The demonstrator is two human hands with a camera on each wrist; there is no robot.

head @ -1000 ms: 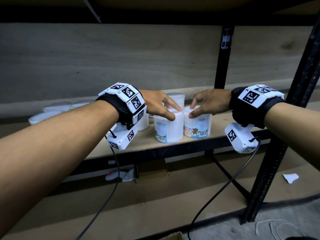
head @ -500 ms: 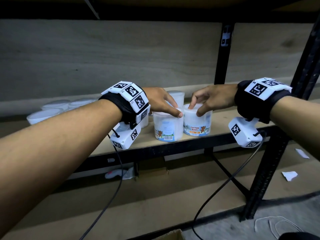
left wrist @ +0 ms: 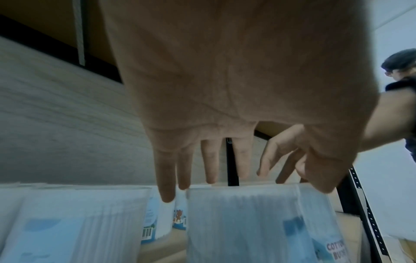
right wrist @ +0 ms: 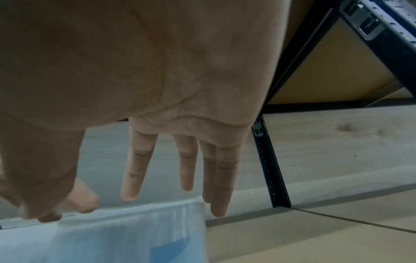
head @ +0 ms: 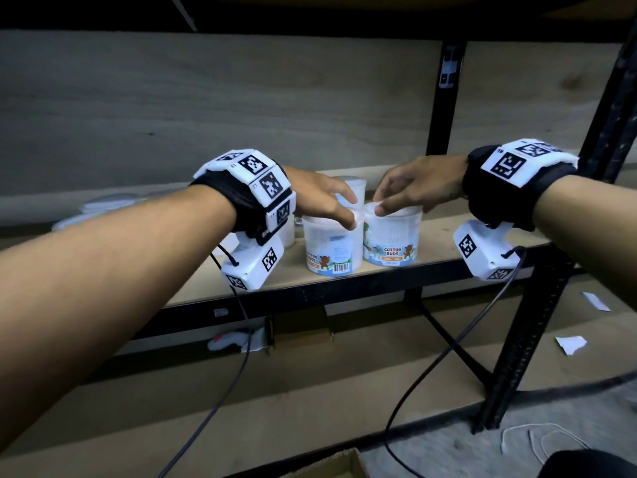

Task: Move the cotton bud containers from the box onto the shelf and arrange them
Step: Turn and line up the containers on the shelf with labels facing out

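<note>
Head view: your left hand [head: 319, 198] and right hand [head: 418, 188] reach over the front edge of the shelf [head: 448, 243], each above one cotton bud container. The left container [head: 331, 248] stands directly under your left fingertips; the thumb tip lies at its lid rim, the other fingers are spread and nearly straight, not wrapped round it. The right container [head: 391, 238] stands just beside it, under your right hand, whose thumb and forefinger rest on the lid edge while the remaining fingers hang extended, gripping nothing. Whether the two tubs touch cannot be told. Behind your hands stands a third tub [head: 350, 188]; more white lids [head: 100, 208] lie well to the left of your left wrist. A corner of the cardboard box [head: 331, 465] shows below, near your body.

Step in hand, as judged: both tubs are set down on the shelf and are being squared up, labels forward. The next move calls for light fingertip turning of the left tub, whose label faces partly sideways, then lifting both hands clear without tipping either tub.
</note>
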